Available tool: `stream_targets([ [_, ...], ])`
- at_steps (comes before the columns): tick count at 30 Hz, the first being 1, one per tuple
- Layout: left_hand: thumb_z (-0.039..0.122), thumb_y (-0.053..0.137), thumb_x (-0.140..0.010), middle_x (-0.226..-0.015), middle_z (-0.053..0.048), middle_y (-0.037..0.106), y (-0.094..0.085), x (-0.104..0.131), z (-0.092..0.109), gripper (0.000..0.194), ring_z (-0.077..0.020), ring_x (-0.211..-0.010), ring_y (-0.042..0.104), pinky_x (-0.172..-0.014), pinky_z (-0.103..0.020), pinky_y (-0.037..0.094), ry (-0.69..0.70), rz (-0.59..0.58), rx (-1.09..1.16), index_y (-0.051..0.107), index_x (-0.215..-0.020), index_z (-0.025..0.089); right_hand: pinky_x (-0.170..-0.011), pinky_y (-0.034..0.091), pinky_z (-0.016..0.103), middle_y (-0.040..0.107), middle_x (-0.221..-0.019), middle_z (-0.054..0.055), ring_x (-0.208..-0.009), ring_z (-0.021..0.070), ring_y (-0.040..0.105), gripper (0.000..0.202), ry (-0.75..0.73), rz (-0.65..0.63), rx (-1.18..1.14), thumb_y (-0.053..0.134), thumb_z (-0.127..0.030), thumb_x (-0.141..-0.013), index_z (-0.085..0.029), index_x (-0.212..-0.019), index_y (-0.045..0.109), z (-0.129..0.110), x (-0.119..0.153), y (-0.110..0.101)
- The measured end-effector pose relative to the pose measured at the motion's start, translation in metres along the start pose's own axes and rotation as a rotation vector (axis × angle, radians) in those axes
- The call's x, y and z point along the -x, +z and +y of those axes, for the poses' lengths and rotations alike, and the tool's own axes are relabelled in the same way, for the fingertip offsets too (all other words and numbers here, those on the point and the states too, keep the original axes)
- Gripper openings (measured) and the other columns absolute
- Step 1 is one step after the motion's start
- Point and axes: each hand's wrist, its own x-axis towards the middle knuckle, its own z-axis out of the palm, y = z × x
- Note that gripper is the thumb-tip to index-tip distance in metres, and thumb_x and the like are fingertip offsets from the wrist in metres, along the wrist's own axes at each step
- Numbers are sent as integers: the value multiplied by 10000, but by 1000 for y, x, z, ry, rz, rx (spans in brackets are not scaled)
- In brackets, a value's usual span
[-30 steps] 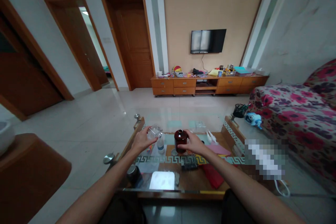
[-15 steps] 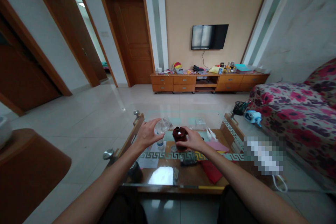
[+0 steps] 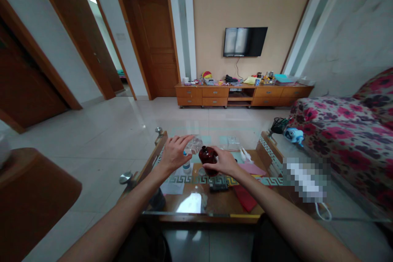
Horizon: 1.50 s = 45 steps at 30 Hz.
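A long sofa [image 3: 346,131] covered in dark fabric with red and pink flowers is running along the right wall. A low wooden cabinet with drawers [image 3: 244,95] is standing against the far wall, its top crowded with small items, and a flat black television [image 3: 245,41] is hanging above it. A rectangular glass-topped table [image 3: 211,196] with a wooden frame and a grey key-pattern border is occupying the foreground, with the person's two forearms reaching over it. Red and pink sheets of paper [image 3: 250,184] are lying under the glass on the right, and a small black rectangular device [image 3: 218,187] is lying just in front of the hands. A blue and white toy figure [image 3: 293,135] is sitting on the sofa's near end, beside a dark basket [image 3: 278,125].

The left hand [image 3: 175,153] is closing its fingers around a clear, crumpled plastic vessel [image 3: 194,145], holding it tilted above the table toward the jar. The right hand [image 3: 223,162] is gripping a dark red, rounded glossy jar [image 3: 208,156] from the side, fingers curled round its body; the jar is leaning slightly to the left, just beside the clear vessel, and whether its base is touching the glass cannot be told. A small clear bottle with a blue label [image 3: 186,166] is standing upright below the left hand.
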Motion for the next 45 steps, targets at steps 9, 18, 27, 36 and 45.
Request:
stream_targets([
  [9, 279, 775, -857, -1535, -53, 599, -2, 0, 1, 748, -373, -1240, 564, -1032, -550, 409, 40, -29, -64, 508, -1555, 320, -918, 549, 490, 779, -1192, 104, -1063, 385, 738, 889, -14, 9, 79, 821, -792, -707, -300, -1417, 608, -2, 1, -2],
  [18, 245, 756, -858, -1554, -55, 585, -4, -2, 4, 745, -376, -1247, 558, -1045, -561, 397, 45, -41, -83, 510, -1558, 309, -955, 539, 487, 780, -1176, 87, -1086, 369, 728, 859, -33, 23, 40, 843, -740, -722, -310, -1426, 603, 0, 1, -1],
  [27, 258, 737, -886, -1545, -66, 594, -3, -1, 3, 707, -370, -1230, 576, -1023, -552, 402, 62, -24, -124, 519, -1556, 302, -867, 546, 452, 790, -1137, 110, -1005, 371, 748, 869, -24, 5, 123, 806, -778, -735, -275, -1417, 612, -2, 2, -3],
  [36, 251, 755, -887, -1512, -52, 626, -3, -1, 5, 695, -342, -1202, 600, -1009, -520, 423, 82, 14, -162, 532, -1542, 310, -885, 558, 435, 796, -1143, 96, -1029, 343, 755, 866, -49, 16, 162, 792, -776, -752, -284, -1438, 597, 0, 2, -3],
  [45, 239, 753, -883, -1523, -51, 617, -3, 0, 4, 692, -341, -1194, 598, -1005, -525, 422, 95, 16, -176, 537, -1539, 293, -857, 553, 420, 800, -1122, 98, -1002, 347, 762, 861, -44, 13, 190, 780, -796, -747, -275, -1412, 611, -2, 2, -3],
])
